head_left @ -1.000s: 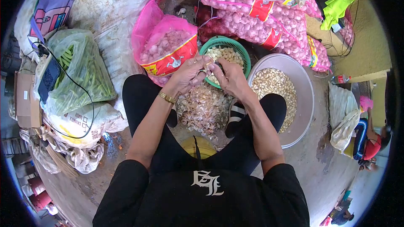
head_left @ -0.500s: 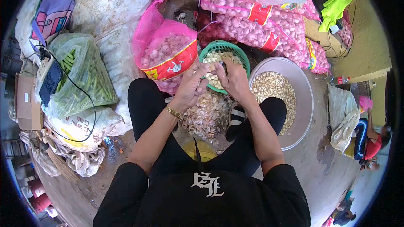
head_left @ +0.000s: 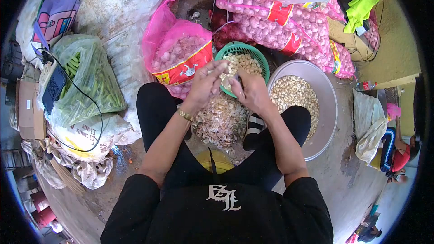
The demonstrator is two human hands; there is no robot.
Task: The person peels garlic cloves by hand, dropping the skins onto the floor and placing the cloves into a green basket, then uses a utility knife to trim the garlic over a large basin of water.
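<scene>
Pale garlic cloves (head_left: 248, 63) lie in a green plastic basket (head_left: 263, 56) just beyond and partly beneath both hands. Each should be light, firm and small, easily bruised or nicked, and likely slick where bare; a pinch across the plump sides, between thumb and forefinger, should suit it best. The left hand (head_left: 204, 86) has its fingers curled over the basket's near-left edge; whether a clove sits in them I cannot tell. The right hand (head_left: 255, 92) bends inward over the near-right edge, with a dark sliver by its thumb, perhaps a small blade, too hidden to say if it is gripped.

Below the hands, papery garlic skins (head_left: 219, 122) heap on the concrete floor (head_left: 334, 190), which looks hard, worn and stained. Right of the right hand stands a wide grey basin (head_left: 327, 104) holding more cloves; loaded like that it is probably heavy, and its rim offers the hold. Just left of the left hand, an open pink mesh sack (head_left: 181, 54) bears whole bulbs, soft-sided and saggy. Full mesh sacks (head_left: 289, 27) are stacked beyond the right hand; far left lies a clear plastic bag (head_left: 92, 81) of green pods.
</scene>
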